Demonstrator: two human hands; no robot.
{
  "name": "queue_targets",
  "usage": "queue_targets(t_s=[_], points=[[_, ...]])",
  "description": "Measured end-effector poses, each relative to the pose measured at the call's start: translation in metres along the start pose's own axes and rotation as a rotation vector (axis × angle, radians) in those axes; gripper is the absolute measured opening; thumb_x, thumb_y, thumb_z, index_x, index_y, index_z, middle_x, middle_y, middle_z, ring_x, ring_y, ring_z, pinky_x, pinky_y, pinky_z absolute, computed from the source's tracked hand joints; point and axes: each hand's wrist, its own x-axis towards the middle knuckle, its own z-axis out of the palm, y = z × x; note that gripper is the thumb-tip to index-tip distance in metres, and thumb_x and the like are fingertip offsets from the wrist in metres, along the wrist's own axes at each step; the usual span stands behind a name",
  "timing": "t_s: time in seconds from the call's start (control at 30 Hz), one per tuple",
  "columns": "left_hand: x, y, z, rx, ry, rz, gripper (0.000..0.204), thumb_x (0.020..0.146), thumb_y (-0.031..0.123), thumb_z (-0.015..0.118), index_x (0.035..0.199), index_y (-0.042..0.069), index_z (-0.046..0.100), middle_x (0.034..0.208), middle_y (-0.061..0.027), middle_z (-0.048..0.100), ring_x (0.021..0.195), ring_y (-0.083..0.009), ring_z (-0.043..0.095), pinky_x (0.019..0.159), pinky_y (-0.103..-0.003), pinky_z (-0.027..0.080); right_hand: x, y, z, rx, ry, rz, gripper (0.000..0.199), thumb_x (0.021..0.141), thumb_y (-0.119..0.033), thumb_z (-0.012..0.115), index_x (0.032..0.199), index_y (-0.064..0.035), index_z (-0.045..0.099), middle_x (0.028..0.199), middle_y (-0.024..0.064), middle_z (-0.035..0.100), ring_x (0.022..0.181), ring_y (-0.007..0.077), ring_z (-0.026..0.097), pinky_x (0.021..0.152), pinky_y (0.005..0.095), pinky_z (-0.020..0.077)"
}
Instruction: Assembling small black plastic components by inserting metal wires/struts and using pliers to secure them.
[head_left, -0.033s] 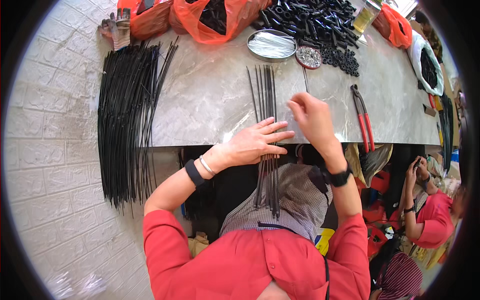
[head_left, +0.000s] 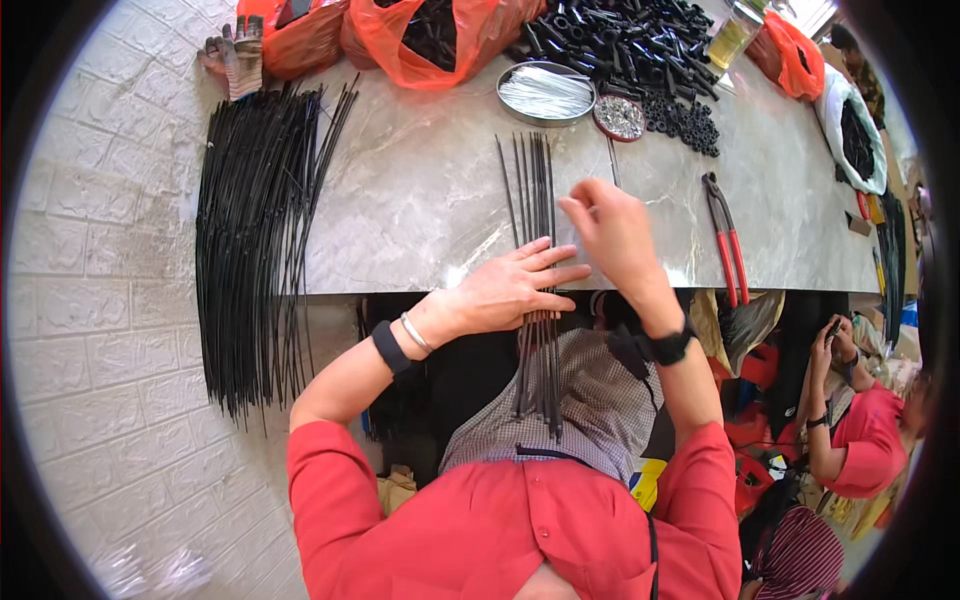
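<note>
My left hand (head_left: 512,286) lies with its fingers stretched out and spread across several thin black rods (head_left: 540,180). It presses them at the table's near edge; their far ends fan out slightly on the table and their near ends hang over my lap. My right hand (head_left: 612,222) is raised just right of the rods, fingers curled and thumb and forefinger close together. Whether anything small sits in that pinch I cannot make out. A large bundle of similar black rods (head_left: 250,250) lies at the left, overhanging the table edge.
On the grey marbled table (head_left: 420,200) stand a round tin of white strips (head_left: 546,92) and a small red dish of metal bits (head_left: 619,118). Black tubular parts (head_left: 620,45) are heaped behind. Red-handled cutters (head_left: 727,240) lie right. Another person (head_left: 860,430) sits at far right.
My right hand has shifted slightly left and up, closer to the rods. My left hand stays on them.
</note>
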Motion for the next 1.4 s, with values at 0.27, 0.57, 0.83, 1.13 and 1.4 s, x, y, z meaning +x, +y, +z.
queue_targets(t_s=[0.27,0.57,0.83,1.13,1.4], points=[[-0.006,-0.001,-0.004,-0.045,0.046,-0.009,0.029,0.078,0.020,0.067,0.106,0.017,0.068,0.129,-0.0061,0.053,0.129,-0.0315,0.041,0.109,-0.043,0.033,0.027,-0.031,0.050,-0.537,-0.090,0.005,0.045,0.079,-0.043,0.070,0.086,0.0005,0.059,0.090,0.0195,0.062,0.081,0.0351,0.064,0.066,0.0430,0.0514],[-0.005,-0.005,-0.001,-0.030,0.103,0.057,0.034,0.075,0.015,0.066,0.109,0.013,0.067,0.131,-0.0076,0.052,0.130,-0.0292,0.041,0.112,-0.043,0.030,0.028,-0.027,0.046,-0.435,-0.099,0.010,0.039,0.080,-0.033,0.070,0.093,0.0021,0.059,0.095,0.0195,0.060,0.085,0.0370,0.063,0.068,0.0444,0.0517],[-0.006,-0.007,0.001,-0.074,0.031,0.026,0.037,0.068,0.009,0.066,0.104,0.013,0.068,0.143,-0.0066,0.044,0.135,-0.0238,0.037,0.115,-0.045,0.026,0.031,-0.020,0.023,-0.133,-0.042,-0.057,0.030,0.084,-0.023,0.066,0.105,-0.0032,0.060,0.097,0.0196,0.059,0.083,0.0393,0.061,0.070,0.0446,0.0499],[-0.006,-0.006,0.003,-0.072,0.022,0.021,0.028,0.068,0.010,0.068,0.096,0.012,0.069,0.144,-0.0047,0.042,0.136,-0.0239,0.035,0.113,-0.046,0.028,0.038,-0.003,0.027,-0.092,-0.209,-0.150,0.020,0.084,-0.012,0.063,0.101,-0.0015,0.061,0.095,0.0194,0.062,0.084,0.0391,0.060,0.071,0.0441,0.0493],[-0.006,-0.008,0.001,-0.082,0.027,0.014,0.022,0.073,0.011,0.067,0.095,0.011,0.067,0.144,-0.0043,0.042,0.136,-0.0244,0.035,0.113,-0.046,0.028,0.040,-0.008,0.011,-0.272,-0.192,-0.224,0.017,0.085,-0.006,0.057,0.100,-0.0026,0.063,0.093,0.0164,0.066,0.091,0.0343,0.062,0.076,0.0411,0.0497]])
